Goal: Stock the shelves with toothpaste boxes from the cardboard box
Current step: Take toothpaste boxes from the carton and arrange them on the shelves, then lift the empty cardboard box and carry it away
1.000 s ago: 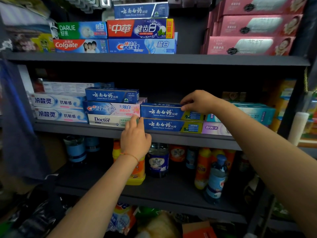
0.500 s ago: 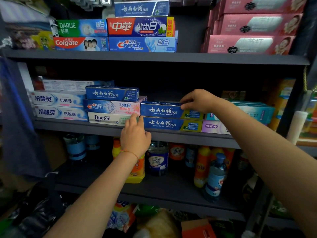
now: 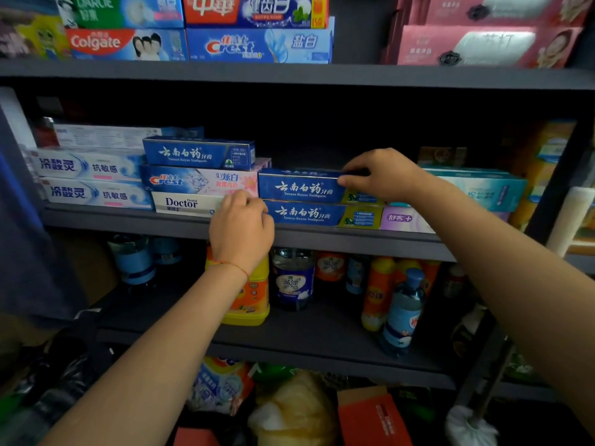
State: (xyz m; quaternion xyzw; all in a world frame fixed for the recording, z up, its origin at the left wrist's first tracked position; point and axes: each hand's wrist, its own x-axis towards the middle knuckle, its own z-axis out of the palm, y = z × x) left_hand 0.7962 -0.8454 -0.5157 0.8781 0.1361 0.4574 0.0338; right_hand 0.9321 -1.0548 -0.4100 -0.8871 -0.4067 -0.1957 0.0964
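Note:
Two dark blue toothpaste boxes lie stacked on the middle shelf (image 3: 322,235). My right hand (image 3: 381,175) grips the upper blue box (image 3: 301,188) at its right part, fingers curled over the top and thumb on the front face. My left hand (image 3: 241,226) is at the left end of the lower blue box (image 3: 306,214), fingers bent into the gap beside the white Doctor box (image 3: 183,204) and thumb on the box's front corner. A third blue box (image 3: 198,153) tops the Crest box (image 3: 199,181). The cardboard box is out of view.
White-and-blue boxes (image 3: 93,178) fill the shelf's left, a lilac box (image 3: 402,218) and teal boxes (image 3: 483,188) its right. The top shelf holds Colgate (image 3: 125,43), Crest and pink boxes (image 3: 489,43). Bottles (image 3: 402,310) stand on the shelf below, with bags and an orange carton (image 3: 373,416) at the bottom.
My left hand's fingers have bent in against the left end of the lower blue box. My right hand stays on the upper box. The boxes have barely shifted.

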